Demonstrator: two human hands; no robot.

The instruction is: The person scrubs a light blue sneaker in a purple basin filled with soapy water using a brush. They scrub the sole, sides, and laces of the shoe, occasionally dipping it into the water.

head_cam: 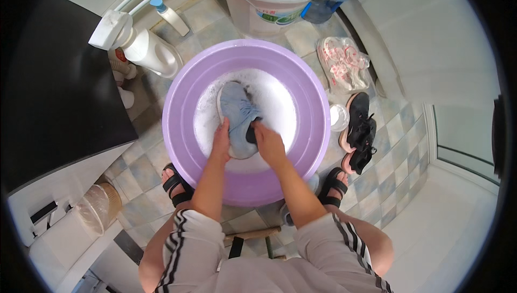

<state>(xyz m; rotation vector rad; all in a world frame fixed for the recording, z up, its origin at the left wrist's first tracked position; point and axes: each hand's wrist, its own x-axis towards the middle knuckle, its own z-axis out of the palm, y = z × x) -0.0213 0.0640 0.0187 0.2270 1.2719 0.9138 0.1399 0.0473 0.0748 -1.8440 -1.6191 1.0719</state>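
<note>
A light-blue lace-up sneaker [235, 109] is held over white suds [278, 97] in a round purple plastic basin [315, 111]. Its toe points away from me and its dark inside shows at the ankle opening. My left hand [221, 141] grips the shoe along the left edge of its sole. At the opening, my right hand [270, 142] has its fingers closed on the right side of the collar; the fingertips are partly hidden inside. Whether the right hand also holds something small cannot be seen.
Left of the basin stand a white spray bottle [151, 50] and a pump bottle [173, 18]. A lidded bucket [258, 14] and water jug [327, 0] are behind. Along the right lie bagged shoes [343, 64], a clear cup [339, 117] and black sneakers [357, 119].
</note>
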